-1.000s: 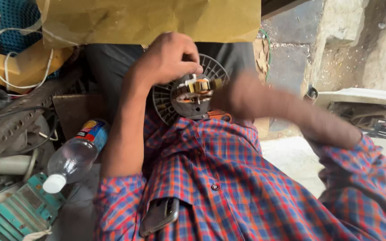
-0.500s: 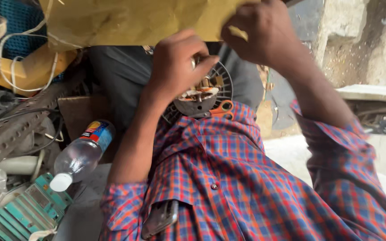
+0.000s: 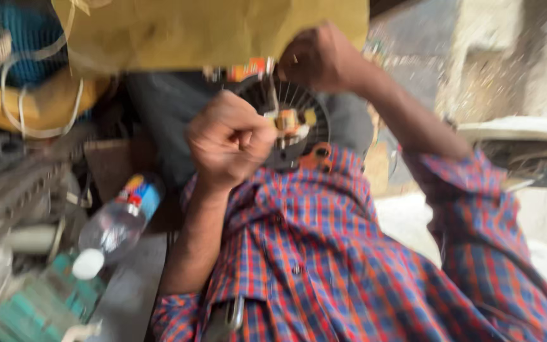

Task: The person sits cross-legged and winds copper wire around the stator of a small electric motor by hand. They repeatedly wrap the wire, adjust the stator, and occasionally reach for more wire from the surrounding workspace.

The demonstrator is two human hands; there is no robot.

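Overhead, in the head view, a sheet of yellow-brown card (image 3: 223, 31) hangs across the top edge and closes off the room above the hands, so the work sits in a tight pocket between that sheet and the checked shirt (image 3: 324, 253) below. To the left the space is crowded: a clear plastic bottle (image 3: 115, 225) with a white cap lies tilted beside grey metal bars (image 3: 7, 202), with green blocks (image 3: 39, 304) under it and white cord (image 3: 20, 120) looped over a yellow shape behind. To the right the ground is paler and more open, with a flat light slab (image 3: 520, 130) jutting in from the edge. Between the two hands sits a round black fan motor (image 3: 292, 123) with thin ribs fanning out from a brass-coloured centre and an orange tab at its lower rim; it is held up just above the shirt collar. The left hand (image 3: 229, 139) is curled into a closed fist, fingers pressed together, its knuckles against the left side of the motor and hiding that part of the rim; what the fist grips I cannot tell through the blur. The right hand (image 3: 321, 57) is at the motor's upper right rim, fingers bent and bunched, seemingly pinching something small and pale at the edge. The left forearm rises nearly straight from the lower frame, while the right arm comes in bent from the right, its sleeve pushed up past the elbow.
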